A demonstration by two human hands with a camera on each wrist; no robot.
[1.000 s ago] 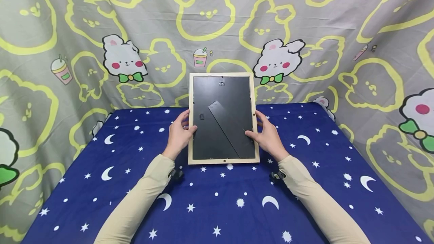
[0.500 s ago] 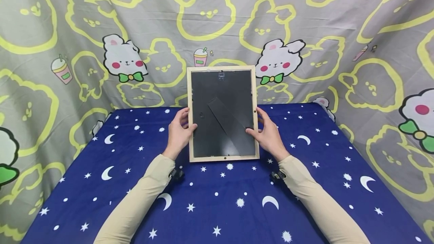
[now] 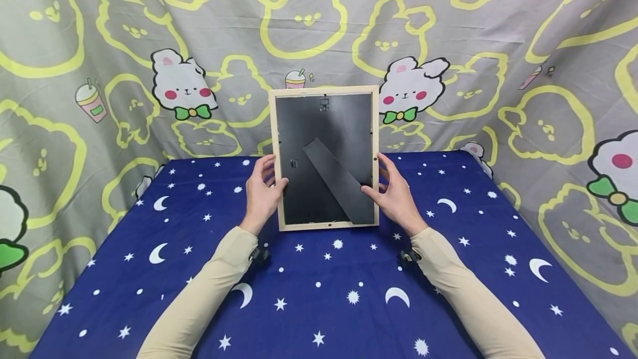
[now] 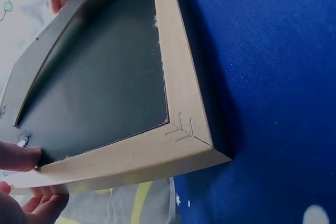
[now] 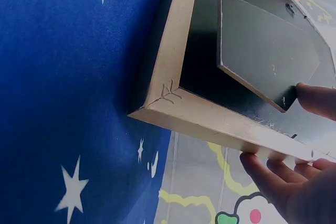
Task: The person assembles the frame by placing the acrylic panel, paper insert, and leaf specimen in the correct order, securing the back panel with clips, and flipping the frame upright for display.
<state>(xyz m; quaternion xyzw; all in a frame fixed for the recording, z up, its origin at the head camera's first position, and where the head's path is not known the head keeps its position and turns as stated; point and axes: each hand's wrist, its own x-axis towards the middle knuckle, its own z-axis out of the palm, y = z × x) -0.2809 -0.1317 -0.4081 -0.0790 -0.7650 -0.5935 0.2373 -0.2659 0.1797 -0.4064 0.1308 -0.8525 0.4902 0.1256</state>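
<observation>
A picture frame (image 3: 375, 126) with a pale wooden border stands nearly upright, its black backing (image 3: 299, 121) facing me. My left hand (image 3: 262, 193) grips the left side, thumb on the back and fingers around the outer edge. On the other side my right hand (image 3: 396, 195) holds the right edge, its thumb touching the black easel leg (image 3: 333, 177) on the backing. In the right wrist view the free end of that easel leg (image 5: 262, 51) stands a little off the backing. The frame's front is hidden. Whether its lower edge touches the cloth is unclear.
A dark blue cloth (image 3: 319, 314) with white stars and moons covers the table. Behind and at both sides hangs a grey curtain (image 3: 309, 21) with yellow outlines and white rabbits. Small dark devices sit at both wrists.
The picture frame has tilted more upright and its top edge has risen. Its easel leg now shows as a distinct strip standing off the backing. Both hands keep their hold and barely shift.
</observation>
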